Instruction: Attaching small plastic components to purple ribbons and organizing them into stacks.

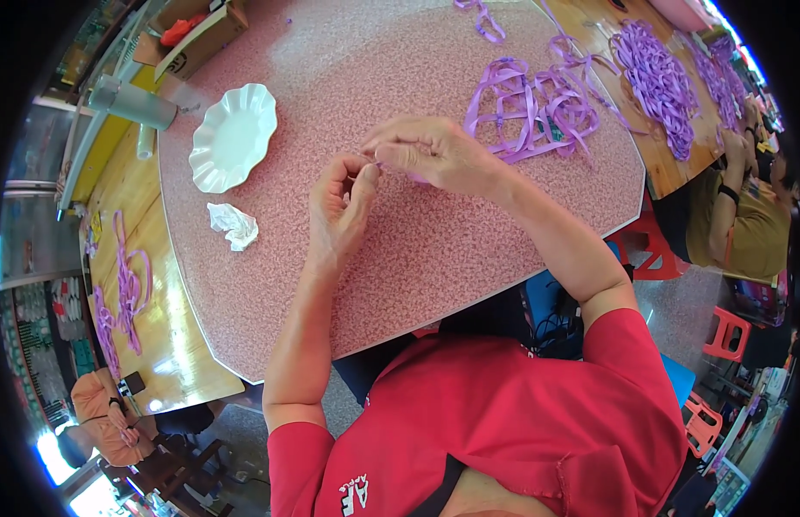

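Note:
Over the middle of the pink speckled table my left hand (341,207) and my right hand (447,157) meet fingertip to fingertip. Thumb and forefinger of the left are pinched on a tiny purple end. My right fingers close in on the same spot from the other side. A bit of purple strap (419,178) shows under my right palm, so the pinched end looks like part of it; most of it is hidden. Right of my right hand lies a loose tangle of purple straps (525,112), with small dark pieces among them.
A white scalloped dish (234,138) and a crumpled tissue (233,227) lie on the left. Beyond are a grey-green bottle (133,102) and a cardboard box (202,47). Wooden tables on both sides carry more straps (654,82). People sit left (115,418) and right (744,215).

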A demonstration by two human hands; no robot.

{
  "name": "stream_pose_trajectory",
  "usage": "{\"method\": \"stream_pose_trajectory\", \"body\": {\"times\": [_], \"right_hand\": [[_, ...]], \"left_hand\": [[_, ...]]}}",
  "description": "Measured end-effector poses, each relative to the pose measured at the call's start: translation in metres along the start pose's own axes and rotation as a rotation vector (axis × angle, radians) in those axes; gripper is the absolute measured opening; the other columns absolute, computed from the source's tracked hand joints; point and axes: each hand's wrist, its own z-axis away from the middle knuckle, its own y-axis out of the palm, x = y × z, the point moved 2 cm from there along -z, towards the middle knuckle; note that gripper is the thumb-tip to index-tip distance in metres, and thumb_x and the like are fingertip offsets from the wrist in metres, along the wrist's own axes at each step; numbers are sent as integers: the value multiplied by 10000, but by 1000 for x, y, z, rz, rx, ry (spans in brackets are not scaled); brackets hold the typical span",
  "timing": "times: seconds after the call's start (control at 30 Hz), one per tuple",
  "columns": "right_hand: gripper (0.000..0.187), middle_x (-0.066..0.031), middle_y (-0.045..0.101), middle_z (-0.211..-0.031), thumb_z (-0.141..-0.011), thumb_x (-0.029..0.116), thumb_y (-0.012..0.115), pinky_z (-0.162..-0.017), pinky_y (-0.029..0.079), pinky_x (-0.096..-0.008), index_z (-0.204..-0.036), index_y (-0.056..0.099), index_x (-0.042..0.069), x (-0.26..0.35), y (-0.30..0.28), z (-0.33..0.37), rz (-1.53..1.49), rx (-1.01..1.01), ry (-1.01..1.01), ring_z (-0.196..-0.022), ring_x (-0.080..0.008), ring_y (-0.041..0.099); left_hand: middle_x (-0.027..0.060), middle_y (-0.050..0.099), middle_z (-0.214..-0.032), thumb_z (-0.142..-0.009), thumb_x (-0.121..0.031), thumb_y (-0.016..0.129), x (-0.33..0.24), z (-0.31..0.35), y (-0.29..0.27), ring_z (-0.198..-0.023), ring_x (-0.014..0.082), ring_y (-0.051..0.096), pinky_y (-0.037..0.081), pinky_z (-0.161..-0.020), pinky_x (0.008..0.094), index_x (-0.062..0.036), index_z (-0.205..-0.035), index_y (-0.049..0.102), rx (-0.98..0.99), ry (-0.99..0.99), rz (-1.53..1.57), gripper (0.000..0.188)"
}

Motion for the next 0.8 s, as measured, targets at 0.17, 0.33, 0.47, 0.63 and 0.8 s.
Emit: {"method": "stream_pose_trajectory", "body": {"times": [0.17, 0.33, 0.47, 0.63, 0.8], "right_hand": [[135, -39, 692, -902, -899, 101, 719, -683, 479, -241, -991, 723, 1, -5, 2, 7, -158, 115, 308, -800, -72, 600], [104, -40, 654, -815, -854, 27, 721, -589, 454, -265, -956, 717, 9, 9, 1, 5, 84, 47, 44, -703, -106, 587], [123, -52, 631, -802, -830, 17, 735, -578, 450, -277, -951, 710, 9, 12, 5, 6, 120, 61, -92, -661, -136, 580], [135, -55, 627, -815, -834, 28, 739, -580, 455, -288, -964, 704, 12, 11, 5, 8, 130, 44, -138, -675, -133, 579], [110, -58, 627, -799, -844, 44, 736, -584, 452, -284, -946, 708, 13, 15, 1, 6, 118, 68, -61, -682, -127, 579]], "left_hand": [[-55, 519, -800, -1009, -210, 582, -4, -3, -7, -724, 31, 440, 371, -632, 215, -37, -962, 599, -38, -3, -126, 180], [-38, 519, -778, -1049, -340, 505, -10, -1, -2, -695, 45, 439, 376, -619, 224, -36, -957, 605, -86, -42, 26, 333], [-21, 514, -757, -1061, -424, 441, -3, -2, 0, -691, 61, 438, 383, -613, 237, -39, -913, 601, -19, -114, -37, 442], [-15, 516, -748, -1071, -388, 431, 5, -1, 2, -700, 66, 439, 385, -615, 236, -31, -880, 590, 14, -110, -59, 435], [-28, 506, -779, -1061, -315, 485, 7, 0, 4, -706, 56, 430, 391, -627, 227, -52, -934, 556, -9, -24, -71, 301]]}}
